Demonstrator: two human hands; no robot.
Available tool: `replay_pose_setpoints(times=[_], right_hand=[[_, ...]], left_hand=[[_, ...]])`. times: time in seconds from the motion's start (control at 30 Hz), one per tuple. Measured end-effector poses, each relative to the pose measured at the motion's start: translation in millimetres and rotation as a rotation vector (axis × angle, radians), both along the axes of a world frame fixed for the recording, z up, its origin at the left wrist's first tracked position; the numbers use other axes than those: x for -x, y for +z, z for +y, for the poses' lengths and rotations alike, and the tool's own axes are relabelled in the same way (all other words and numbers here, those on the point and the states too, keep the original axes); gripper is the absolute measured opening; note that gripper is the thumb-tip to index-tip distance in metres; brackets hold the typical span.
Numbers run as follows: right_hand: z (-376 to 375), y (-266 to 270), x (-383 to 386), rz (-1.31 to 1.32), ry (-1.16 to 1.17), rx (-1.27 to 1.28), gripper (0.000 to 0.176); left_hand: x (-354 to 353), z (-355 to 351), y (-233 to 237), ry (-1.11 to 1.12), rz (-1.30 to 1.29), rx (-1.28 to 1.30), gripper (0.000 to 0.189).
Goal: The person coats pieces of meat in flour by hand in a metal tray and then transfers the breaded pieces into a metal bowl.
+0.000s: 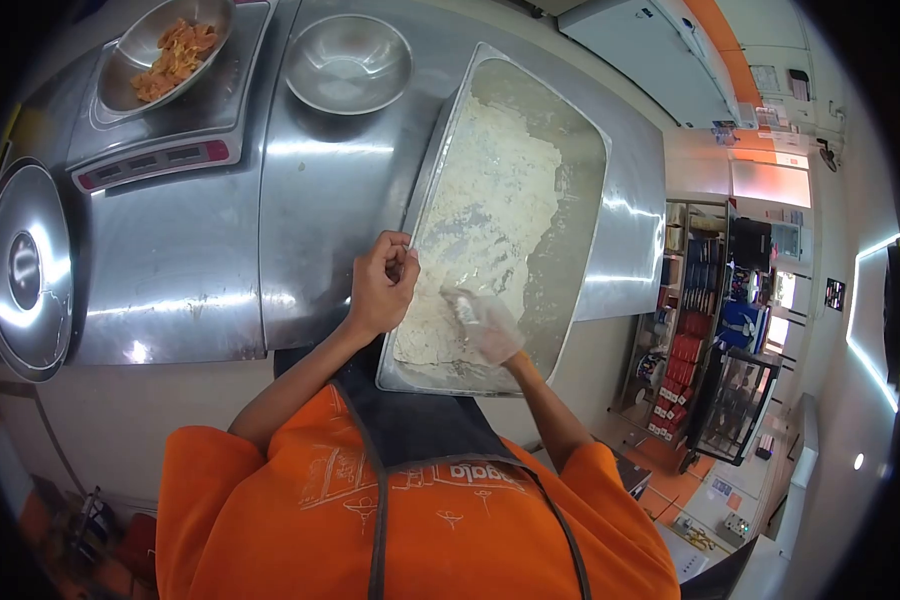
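A deep rectangular metal tray [592, 200] sits at the front of the steel table, with pale flour [500, 150] spread unevenly over its bottom. My left hand [380, 288] is bare and closed, its fingers curled at the tray's left rim. Inside the near part of the tray is my right hand [485, 326], in a clear plastic glove dusted with flour. Its fingers stretch left into the flour and look slightly blurred. I see no separate object in that hand.
An empty steel bowl [350, 62] stands left of the tray. Farther left, a bowl [130, 60] of orange-coated pieces [175, 60] rests on a digital scale [155, 165]. A large round metal lid or pan [30, 270] lies at the left edge. Shelves [682, 330] stand off to the right.
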State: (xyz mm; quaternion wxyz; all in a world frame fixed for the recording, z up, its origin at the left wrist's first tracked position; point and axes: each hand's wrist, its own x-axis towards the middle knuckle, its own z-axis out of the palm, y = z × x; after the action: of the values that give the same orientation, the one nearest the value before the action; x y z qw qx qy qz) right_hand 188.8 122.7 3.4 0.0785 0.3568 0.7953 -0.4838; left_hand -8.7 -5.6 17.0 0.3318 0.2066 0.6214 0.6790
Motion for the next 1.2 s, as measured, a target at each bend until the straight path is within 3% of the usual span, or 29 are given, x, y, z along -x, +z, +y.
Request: replay_pose_setpoints(times=[0.03,0.07,0.13,0.17,0.23,0.3,0.33,0.37,0.47,0.6,0.7,0.77,0.8,0.9,1.03,1.13,1.2], right_hand=[[13,34,7,-0.33,0.107,0.138,0.047],[30,26,-11,-0.331,0.1,0.143,0.047],[53,-3,-50,-0.575,0.018,0.055,0.04],[43,3,-40,-0.571,0.007,0.06,0.04],[14,29,0,-0.477,-0.228,0.391,0.038],[9,-95,-58,0.233,0.427,0.213,0.045],[-5,-64,-24,-0.015,0.262,0.421,0.046],[-16,-47,4,-0.087,0.143,0.503,0.046],[-30,-49,45,0.054,-0.117,0.548,0.048],[-16,-30,69,0.28,-0.311,0.44,0.05],[9,-4,74,0.241,-0.286,0.402,0.051],[37,11,61,-0.431,0.125,-0.249,0.049],[48,16,54,-0.426,0.122,-0.25,0.049],[61,46,65,0.179,0.194,-0.103,0.042],[88,20,88,0.335,0.098,0.031,0.045],[98,-40,99,0.221,-0.068,-0.114,0.056],[57,-50,118,0.765,-0.209,0.206,0.066]], left_hand=[[0,1,-1,-0.007,-0.002,0.002,0.009],[0,1,-2,0.001,0.018,-0.001,0.009],[-2,0,-3,-0.002,0.038,0.001,0.008],[-2,0,-3,0.003,0.034,-0.003,0.008],[-3,1,-3,0.009,0.035,-0.004,0.008],[-5,1,-2,0.041,0.008,-0.003,0.008],[-5,1,-2,0.034,0.014,-0.005,0.008],[-6,0,-2,0.038,0.009,-0.006,0.008],[-4,0,-1,0.032,0.034,-0.002,0.009],[-3,0,-1,0.025,0.047,0.012,0.01],[-1,-1,3,0.01,0.054,0.019,0.009],[-1,-1,5,0.009,0.053,0.013,0.009],[0,0,6,0.008,0.049,0.004,0.008],[-1,0,1,0.011,0.061,0.006,0.008],[-2,-1,0,0.016,0.05,0.002,0.008],[-2,1,-2,0.02,0.084,-0.01,0.008],[-2,-1,0,-0.001,0.042,0.021,0.008]])
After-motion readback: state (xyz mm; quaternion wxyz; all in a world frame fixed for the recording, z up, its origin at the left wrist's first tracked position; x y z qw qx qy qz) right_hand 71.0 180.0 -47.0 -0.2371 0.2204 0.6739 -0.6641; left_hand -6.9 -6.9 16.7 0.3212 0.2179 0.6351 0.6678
